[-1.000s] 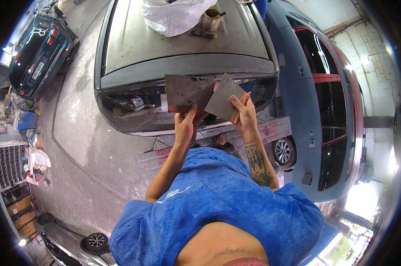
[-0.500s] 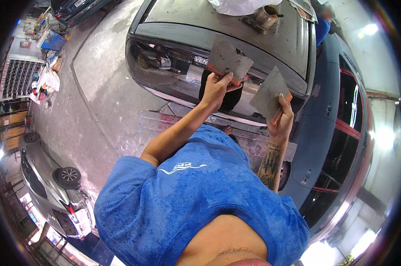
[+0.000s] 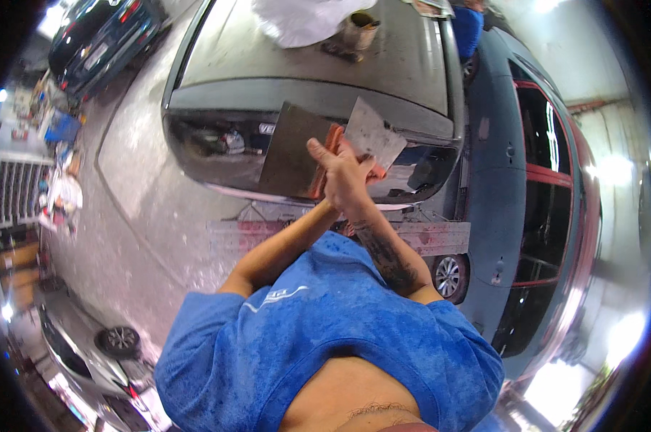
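Observation:
My two hands cross in front of the dark car (image 3: 217,97), wrists overlapping. My right hand (image 3: 345,183) lies on top, closed on the orange handle of a filler spreader (image 3: 288,155) whose broad dark blade extends to the left. Mostly hidden beneath it, my left hand (image 3: 365,165) grips a second spreader (image 3: 376,133), with a lighter, spotted metal blade reaching up to the right. The crossed hands hide parts of both handles.
A stained metal can (image 3: 361,32) and white plastic sheeting (image 3: 296,21) rest on the car's dusty panel. A low plank platform (image 3: 433,237) stands before me. A grey-blue car (image 3: 494,187) flanks the right, with a person in blue (image 3: 467,32) beyond.
My hands were apart, each with a spreader. They have come together and crossed, the right moving left over the left. The view has shifted, so the dark car sits further left.

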Available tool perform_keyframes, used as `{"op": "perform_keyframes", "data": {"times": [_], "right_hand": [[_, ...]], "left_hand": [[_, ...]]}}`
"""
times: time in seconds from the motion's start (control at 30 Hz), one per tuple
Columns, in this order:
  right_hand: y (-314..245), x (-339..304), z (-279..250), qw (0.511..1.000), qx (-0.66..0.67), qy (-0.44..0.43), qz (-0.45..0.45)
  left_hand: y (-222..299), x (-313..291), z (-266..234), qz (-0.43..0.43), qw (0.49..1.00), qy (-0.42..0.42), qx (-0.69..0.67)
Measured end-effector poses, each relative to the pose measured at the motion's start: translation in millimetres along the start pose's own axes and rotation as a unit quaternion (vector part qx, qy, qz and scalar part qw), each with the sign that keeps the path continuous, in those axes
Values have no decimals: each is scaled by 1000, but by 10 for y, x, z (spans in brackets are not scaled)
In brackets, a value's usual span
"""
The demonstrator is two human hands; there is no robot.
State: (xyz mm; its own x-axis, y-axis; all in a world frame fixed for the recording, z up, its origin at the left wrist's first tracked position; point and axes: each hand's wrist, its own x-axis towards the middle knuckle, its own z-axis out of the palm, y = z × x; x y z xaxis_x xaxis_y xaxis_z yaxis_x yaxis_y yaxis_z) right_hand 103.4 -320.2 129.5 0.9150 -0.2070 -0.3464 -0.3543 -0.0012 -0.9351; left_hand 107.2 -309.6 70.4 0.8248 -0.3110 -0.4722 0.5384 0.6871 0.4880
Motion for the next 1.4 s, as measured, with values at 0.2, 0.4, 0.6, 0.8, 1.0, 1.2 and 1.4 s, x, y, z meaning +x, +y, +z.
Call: {"op": "perform_keyframes", "data": {"times": [0.2,0.4,0.6,0.8,1.0,1.2,1.4], "right_hand": [[137,8,12,996,27,74,49],[343,65,58,988,92,113,39],[454,83,43,980,88,176,-16],[247,-24,-161,939,331,-88,18],[32,-21,-287,944,282,-171,17],[-66,111,-160,953,192,-236,-16],[67,104,-42,938,208,-277,8]], "left_hand": [[-87,78,-120,-39,998,-41,-25],[-61,75,-129,-52,997,-55,4],[-107,46,-255,-53,996,-58,37],[-172,49,-332,-30,994,-27,100],[-61,292,-425,-26,989,36,139],[-94,305,-436,-21,990,55,130],[-52,351,-423,-6,989,71,131]]}}
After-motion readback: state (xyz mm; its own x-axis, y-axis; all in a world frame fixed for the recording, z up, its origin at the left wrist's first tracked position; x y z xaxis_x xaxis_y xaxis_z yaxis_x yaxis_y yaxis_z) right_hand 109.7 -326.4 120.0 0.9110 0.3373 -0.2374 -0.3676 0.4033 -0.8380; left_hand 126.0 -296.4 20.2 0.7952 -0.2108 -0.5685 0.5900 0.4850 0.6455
